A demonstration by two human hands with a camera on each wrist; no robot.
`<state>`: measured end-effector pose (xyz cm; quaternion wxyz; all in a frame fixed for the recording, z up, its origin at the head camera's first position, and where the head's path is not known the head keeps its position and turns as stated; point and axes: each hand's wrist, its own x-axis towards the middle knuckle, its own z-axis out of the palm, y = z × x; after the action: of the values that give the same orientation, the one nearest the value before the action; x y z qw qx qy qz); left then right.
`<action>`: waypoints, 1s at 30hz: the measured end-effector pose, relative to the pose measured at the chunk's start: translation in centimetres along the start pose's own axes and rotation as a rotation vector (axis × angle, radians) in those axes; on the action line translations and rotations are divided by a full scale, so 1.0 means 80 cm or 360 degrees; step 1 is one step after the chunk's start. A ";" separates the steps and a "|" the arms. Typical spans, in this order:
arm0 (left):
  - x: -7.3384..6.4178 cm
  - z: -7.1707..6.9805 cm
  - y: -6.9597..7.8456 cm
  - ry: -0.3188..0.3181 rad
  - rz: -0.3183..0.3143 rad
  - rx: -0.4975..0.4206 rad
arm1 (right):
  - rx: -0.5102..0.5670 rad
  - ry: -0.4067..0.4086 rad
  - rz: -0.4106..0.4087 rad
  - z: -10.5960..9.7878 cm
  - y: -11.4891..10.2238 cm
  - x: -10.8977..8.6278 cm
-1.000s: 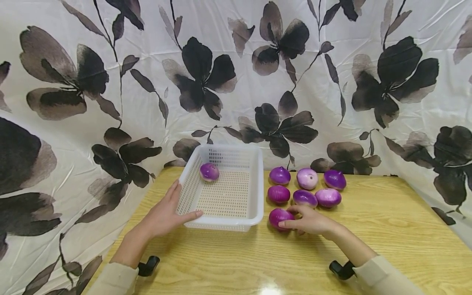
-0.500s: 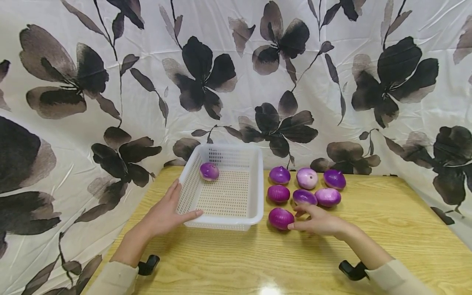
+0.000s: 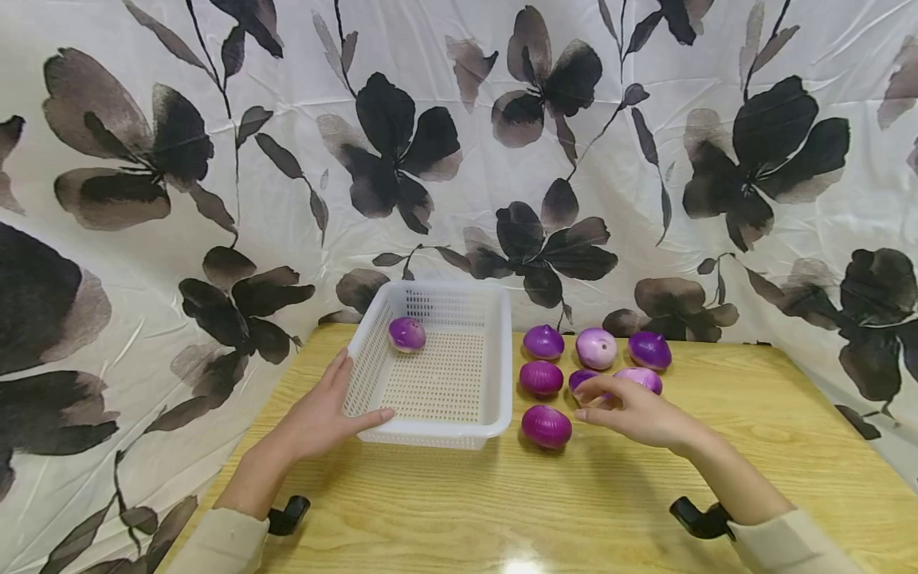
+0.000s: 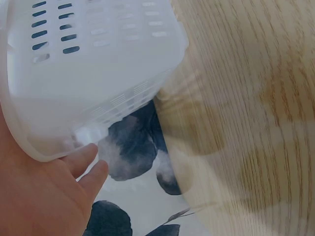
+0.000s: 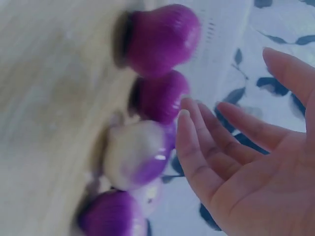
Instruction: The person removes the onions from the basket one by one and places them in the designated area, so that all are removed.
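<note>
A white plastic basket stands on the table, one red onion inside it by the left wall. My left hand rests at its front left corner, thumb across the front rim and straight fingers along the left side. In the left wrist view, two fingertips show just outside the rim. Right of the basket, several red onions lie in rows; the frontmost is a magenta onion. My right hand hovers just right of that one, fingers loosely bent around nothing, partly covering a purple onion and a pale onion.
At the back of the wooden table sit a pointed purple onion, a pale onion and another pointed onion. A second magenta onion lies near the basket's right side. A floral curtain hangs behind and at both sides.
My right hand, around the frontmost magenta onion a second ago, has let go and drawn off to the right and up. That onion stays almost in place. Left hand and basket are still.
</note>
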<state>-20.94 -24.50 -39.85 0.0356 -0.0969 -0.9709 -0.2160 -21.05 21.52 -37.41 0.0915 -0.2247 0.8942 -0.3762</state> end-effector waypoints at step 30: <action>-0.001 0.000 -0.001 0.0024 0.0005 -0.0026 | 0.0138 0.0059 -0.0276 -0.004 -0.131 0.145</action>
<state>-20.87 -24.56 -39.91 0.0424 -0.0970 -0.9687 -0.2245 -27.90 9.75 -29.64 0.0517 -0.2899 0.8558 -0.4253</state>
